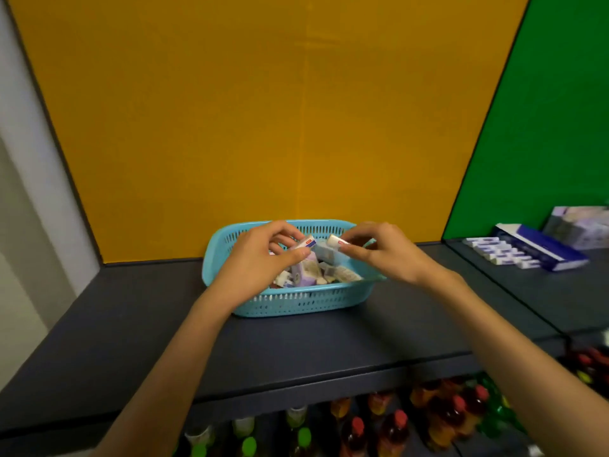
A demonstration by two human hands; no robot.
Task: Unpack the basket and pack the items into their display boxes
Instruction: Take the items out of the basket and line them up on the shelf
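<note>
Over basket (296, 300), left hand (260, 258) pinched eraser (304, 243), right hand (382, 252) pinched another eraser (333, 240); display box (540, 250) lay far right of basket, right hand nearer.

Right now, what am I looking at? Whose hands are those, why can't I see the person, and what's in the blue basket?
The camera sits on a person's head and looks forward and down, so you see only their arms and hands, as if they were yours. There is just this one picture.

A blue basket stands on a dark shelf before a yellow wall. It holds many small packs, perhaps erasers. The left hand pinches one small white pack above the basket. The right hand pinches another small pack.

Far right, a dark blue display box lies open beside a row of the same packs. Bottles stand on the shelf below.
</note>
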